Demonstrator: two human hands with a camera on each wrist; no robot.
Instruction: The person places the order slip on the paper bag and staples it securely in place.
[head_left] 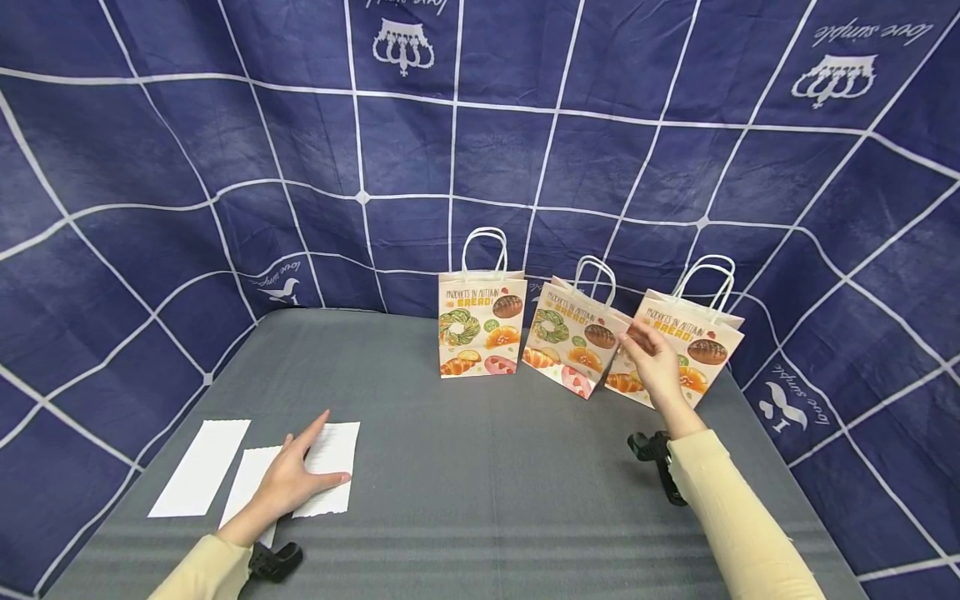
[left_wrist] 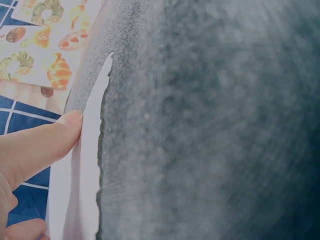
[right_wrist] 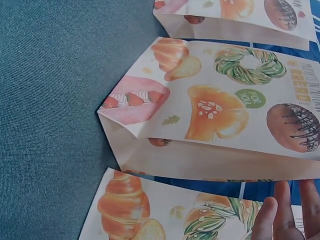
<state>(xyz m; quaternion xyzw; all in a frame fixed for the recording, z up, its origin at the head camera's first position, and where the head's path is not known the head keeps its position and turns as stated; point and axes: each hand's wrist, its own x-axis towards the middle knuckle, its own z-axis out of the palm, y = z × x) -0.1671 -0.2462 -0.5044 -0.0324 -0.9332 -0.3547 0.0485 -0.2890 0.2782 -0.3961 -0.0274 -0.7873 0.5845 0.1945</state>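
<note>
Cream sleeves [head_left: 206, 571] are covering my forearms, and one black wrist mount [head_left: 276, 562] is sitting at my left wrist. Just past it, my left hand [head_left: 288, 479] is spreading over the middle sheet [head_left: 246, 487] and the right sheet [head_left: 335, 448], its thumb standing well away from the fingers and touching the right sheet near its ragged edge. To their left, another white sheet [head_left: 198, 468] is lying flat on the grey table [head_left: 450, 467].

Farther out and well apart from the left, my right hand [head_left: 660, 367] is reaching to the middle bag [head_left: 566, 329], its fairly straight fingers meeting that bag's right edge; whether the thumb is pressing too, I cannot tell. The middle bag is standing tilted. Close on its right, the right bag [head_left: 708, 329] is standing partly hidden behind my hand, and just left, the left bag [head_left: 480, 325] is standing upright. All three are showing bread prints and white handles. Behind everything, a blue curtain [head_left: 405, 150] is hanging, crossed by white lines.
</note>
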